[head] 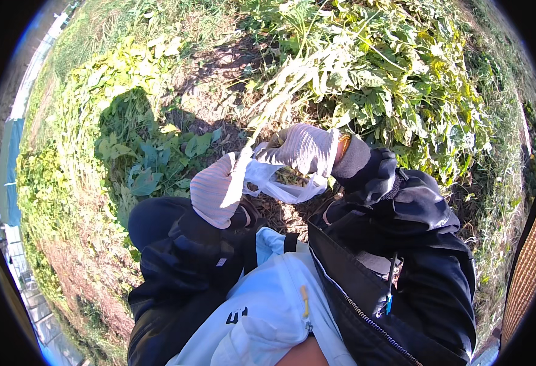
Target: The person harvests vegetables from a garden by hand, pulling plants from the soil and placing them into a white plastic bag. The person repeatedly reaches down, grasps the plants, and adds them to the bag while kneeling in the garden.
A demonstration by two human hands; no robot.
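My left hand [215, 190], in a striped knit work glove, is closed around the base of a bundle of pale plant stems [272, 107]. The stems fan out up and to the right towards leafy plants. My right hand [297, 148], in a matching glove, sits just right of the bundle's lower end, its fingers bent beside a thin translucent plastic strip or bag [291, 190]. The plastic hangs in a loop below the right hand and reaches across to the left. What exactly the right fingertips pinch is hidden.
Leafy green and yellowing plants [414, 87] spread at the upper right. More low broad-leaved plants [144, 169] lie in shadow at the left. Dry soil [213, 73] shows between them. My bent knees flank the hands. A blue-green structure [10, 171] stands far left.
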